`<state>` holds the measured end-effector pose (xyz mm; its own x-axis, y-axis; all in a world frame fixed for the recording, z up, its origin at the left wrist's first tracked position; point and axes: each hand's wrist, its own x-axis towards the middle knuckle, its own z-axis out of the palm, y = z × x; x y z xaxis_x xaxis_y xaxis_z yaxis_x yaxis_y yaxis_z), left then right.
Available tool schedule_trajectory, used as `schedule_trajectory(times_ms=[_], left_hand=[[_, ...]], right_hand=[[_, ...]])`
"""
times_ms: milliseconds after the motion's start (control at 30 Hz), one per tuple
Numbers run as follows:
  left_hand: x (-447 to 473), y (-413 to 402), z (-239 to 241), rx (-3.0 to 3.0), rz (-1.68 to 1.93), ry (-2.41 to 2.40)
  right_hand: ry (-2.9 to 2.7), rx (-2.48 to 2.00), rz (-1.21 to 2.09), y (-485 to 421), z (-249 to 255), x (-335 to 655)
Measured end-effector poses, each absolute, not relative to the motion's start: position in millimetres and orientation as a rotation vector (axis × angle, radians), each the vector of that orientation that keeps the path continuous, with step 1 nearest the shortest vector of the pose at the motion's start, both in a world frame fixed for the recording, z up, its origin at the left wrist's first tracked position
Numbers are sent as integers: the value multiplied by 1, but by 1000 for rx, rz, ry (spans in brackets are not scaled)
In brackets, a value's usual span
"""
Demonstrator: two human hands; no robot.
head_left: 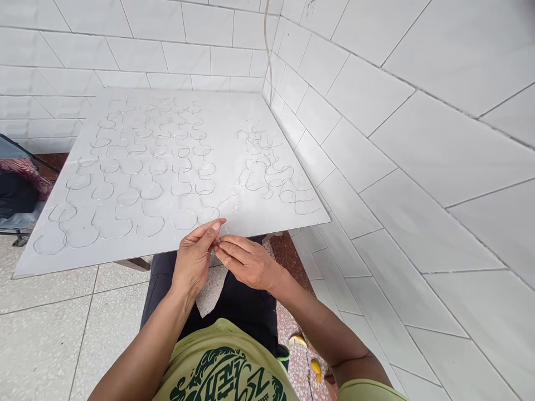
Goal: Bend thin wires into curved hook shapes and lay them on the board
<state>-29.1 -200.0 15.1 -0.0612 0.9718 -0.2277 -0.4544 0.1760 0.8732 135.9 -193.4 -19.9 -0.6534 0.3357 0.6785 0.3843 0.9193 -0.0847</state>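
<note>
The left hand (194, 259) and right hand (248, 262) pinch a thin bent wire (224, 229) between their fingertips at the near edge of the white board (221, 117); a slipped pinch could let it spring free and snag the curled wires (142, 189) laid there.
</note>
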Motion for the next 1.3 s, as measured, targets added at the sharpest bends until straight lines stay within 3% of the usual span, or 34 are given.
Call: schedule_trajectory(times_ms=[233,400,533,967,1300], left_hand=[[-36,-199,9,696,1327,1048],[-40,-204,14,798,1259,1007],[-39,-208,16,857,1144,991],[-48,-217,4,706,1151,863],[-54,-217,14,685,1147,941]], right_hand=[[-2108,-580,187,-203,-6,135],[-1455,-1052,934,-189,5,139],[-1237,-862,1413,-168,0,137],[-1147,-828,1332,-161,-2,137],[-1178,-698,1527,-160,-8,139]])
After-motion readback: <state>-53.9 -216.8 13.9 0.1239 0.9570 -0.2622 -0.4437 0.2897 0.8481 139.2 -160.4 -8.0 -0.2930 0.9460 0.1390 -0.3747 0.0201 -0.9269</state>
